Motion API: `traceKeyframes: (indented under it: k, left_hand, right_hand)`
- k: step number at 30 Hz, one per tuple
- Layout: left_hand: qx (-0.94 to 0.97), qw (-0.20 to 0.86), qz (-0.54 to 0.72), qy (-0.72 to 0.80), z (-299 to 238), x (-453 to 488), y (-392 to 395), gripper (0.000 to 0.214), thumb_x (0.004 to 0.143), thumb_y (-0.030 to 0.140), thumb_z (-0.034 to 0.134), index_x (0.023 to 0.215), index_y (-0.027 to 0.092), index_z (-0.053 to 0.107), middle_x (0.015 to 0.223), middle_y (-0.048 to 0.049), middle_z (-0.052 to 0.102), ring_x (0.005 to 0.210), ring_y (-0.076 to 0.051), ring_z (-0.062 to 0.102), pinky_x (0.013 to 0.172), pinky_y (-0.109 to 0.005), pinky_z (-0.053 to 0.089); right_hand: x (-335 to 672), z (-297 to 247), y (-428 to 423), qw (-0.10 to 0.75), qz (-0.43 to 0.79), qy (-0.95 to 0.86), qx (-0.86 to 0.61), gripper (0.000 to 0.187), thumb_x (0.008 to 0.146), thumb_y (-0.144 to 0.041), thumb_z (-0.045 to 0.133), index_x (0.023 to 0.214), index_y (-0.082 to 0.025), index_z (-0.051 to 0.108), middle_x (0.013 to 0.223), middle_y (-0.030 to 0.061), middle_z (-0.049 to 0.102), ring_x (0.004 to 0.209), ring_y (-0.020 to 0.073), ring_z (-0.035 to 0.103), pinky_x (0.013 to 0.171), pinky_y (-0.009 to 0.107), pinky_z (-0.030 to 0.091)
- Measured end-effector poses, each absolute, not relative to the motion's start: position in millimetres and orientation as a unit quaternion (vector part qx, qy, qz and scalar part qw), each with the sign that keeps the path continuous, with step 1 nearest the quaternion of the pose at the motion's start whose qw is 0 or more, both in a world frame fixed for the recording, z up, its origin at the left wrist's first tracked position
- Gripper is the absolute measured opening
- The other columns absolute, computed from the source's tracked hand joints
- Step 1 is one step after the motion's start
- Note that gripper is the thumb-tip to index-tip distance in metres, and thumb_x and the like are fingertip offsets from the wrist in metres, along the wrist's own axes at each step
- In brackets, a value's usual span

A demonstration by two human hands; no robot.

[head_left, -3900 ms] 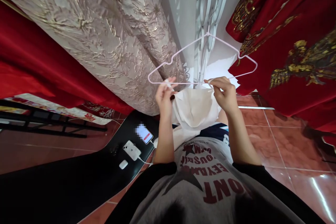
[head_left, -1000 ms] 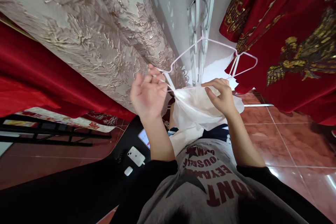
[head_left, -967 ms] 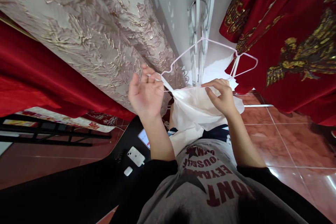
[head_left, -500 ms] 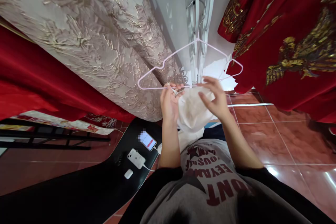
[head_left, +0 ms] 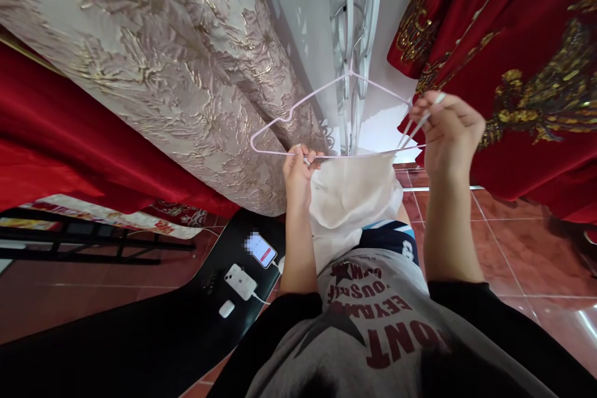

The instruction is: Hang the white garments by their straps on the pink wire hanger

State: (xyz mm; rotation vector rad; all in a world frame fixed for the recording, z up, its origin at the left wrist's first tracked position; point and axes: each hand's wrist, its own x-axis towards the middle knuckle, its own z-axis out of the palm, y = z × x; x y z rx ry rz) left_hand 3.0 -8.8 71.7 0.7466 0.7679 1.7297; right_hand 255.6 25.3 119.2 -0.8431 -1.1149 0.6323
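Note:
A pale pink clothes hanger hangs by its hook from a white metal rack. Below its bottom bar hangs a cream-white garment with thin straps, its lower part near my lap. My left hand is closed at the bar's left half, its curled fingers pinching the garment's upper edge or a bit of strap; which one I cannot tell. At the hanger's right end, my right hand is closed on the garment's white strap, pulled taut up toward the right shoulder notch. That hand hides the hanger's right tip.
Textured beige-gold fabric hangs close on the left, with red cloth beside it. Red embroidered garments hang on the right. Two phones with cables and a small white case lie on a black bench.
My right hand has moved right and up from the bar's middle to the hanger's right end, closing on the strap. The garment is spread wider along the bar. My left hand has barely moved.

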Motion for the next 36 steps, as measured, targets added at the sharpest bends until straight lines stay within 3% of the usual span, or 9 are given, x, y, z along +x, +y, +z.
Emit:
traceKeyframes:
  k: [4,8,13,16,20,25,30,33,36]
  left_hand:
    - [0.302,0.545,0.702,0.345,76.1,2.1,-11.9,0.036,0.094,0.046,0.078,0.08,0.021,0.056,0.069,0.0024,0.05,0.081,-0.014,0.071,0.06,-0.019,0.047]
    - [0.304,0.553,0.693,0.348,78.1,0.3,-15.0,0.036,0.095,0.045,0.076,0.079,0.021,0.055,0.069,0.0022,0.05,0.082,-0.016,0.072,0.06,-0.021,0.047]
    - [0.321,0.546,0.694,0.342,76.7,-5.5,-15.4,0.034,0.096,0.044,0.075,0.079,0.021,0.057,0.069,0.0016,0.05,0.083,-0.016,0.072,0.058,-0.022,0.048]
    - [0.326,0.543,0.698,0.334,76.1,-6.4,-16.1,0.035,0.096,0.045,0.076,0.079,0.021,0.057,0.069,0.0018,0.051,0.081,-0.015,0.072,0.059,-0.021,0.05]
    - [0.316,0.562,0.689,0.33,76.3,-0.5,-17.7,0.035,0.095,0.045,0.077,0.079,0.02,0.057,0.07,0.0016,0.053,0.083,-0.016,0.074,0.061,-0.021,0.051]
    - [0.301,0.563,0.69,0.342,74.0,11.2,-17.1,0.033,0.097,0.043,0.074,0.08,0.02,0.057,0.071,0.0009,0.056,0.088,-0.018,0.076,0.063,-0.021,0.053]
    - [0.333,0.504,0.707,0.367,58.4,6.0,-19.8,0.021,0.089,0.039,0.078,0.094,0.021,0.069,0.095,-0.007,0.076,0.103,-0.023,0.078,0.064,-0.023,0.055]
    - [0.356,0.381,0.752,0.405,44.8,-16.0,-24.3,0.023,0.086,0.031,0.077,0.107,0.022,0.076,0.122,-0.0095,0.079,0.113,-0.025,0.076,0.066,-0.024,0.057]
    - [0.359,0.202,0.795,0.445,40.9,-48.0,-27.7,0.017,0.09,0.025,0.075,0.106,0.024,0.08,0.123,-0.0056,0.08,0.112,-0.023,0.077,0.068,-0.025,0.058]
  right_hand:
    - [274.6,88.1,42.0,0.798,0.157,-0.461,-0.354,0.024,0.095,-0.036,0.06,0.11,-0.026,0.076,0.103,0.0105,0.076,0.106,0.0297,0.076,0.103,0.06,0.061]
    - [279.2,61.8,41.8,0.778,0.096,-0.467,-0.41,0.043,0.096,-0.045,0.064,0.137,-0.033,0.069,0.132,0.01,0.073,0.132,0.0366,0.069,0.11,0.069,0.058]
    - [283.2,72.7,46.1,0.761,0.141,-0.499,-0.39,0.055,0.088,-0.043,0.082,0.141,-0.035,0.068,0.153,0.0068,0.063,0.149,0.0361,0.056,0.124,0.063,0.048]
    - [290.4,78.7,39.5,0.796,0.087,-0.447,-0.398,0.037,0.087,-0.03,0.082,0.124,-0.029,0.08,0.132,0.0061,0.076,0.133,0.0332,0.069,0.12,0.058,0.053]
    - [286.7,75.4,4.0,0.808,-0.027,-0.421,-0.412,0.018,0.091,-0.025,0.07,0.095,-0.032,0.086,0.09,0.0018,0.081,0.089,0.0281,0.08,0.093,0.057,0.065]
    - [253.3,78.8,-18.6,0.672,0.068,-0.616,-0.406,0.018,0.089,-0.036,0.08,0.105,-0.031,0.084,0.105,0.0026,0.084,0.1,0.0283,0.079,0.095,0.056,0.063]
    - [220.6,79.0,-1.0,0.466,0.169,-0.768,-0.405,0.028,0.1,-0.049,0.065,0.108,-0.03,0.084,0.102,0.005,0.084,0.099,0.0267,0.076,0.096,0.051,0.056]
    - [217.8,75.6,-0.9,0.468,0.156,-0.765,-0.413,0.031,0.103,-0.05,0.061,0.11,-0.031,0.084,0.102,0.0051,0.083,0.097,0.0259,0.074,0.095,0.048,0.052]
    - [224.0,76.1,-6.6,0.483,0.151,-0.758,-0.411,0.029,0.103,-0.048,0.061,0.109,-0.031,0.084,0.1,0.0039,0.083,0.096,0.0252,0.074,0.094,0.047,0.05]
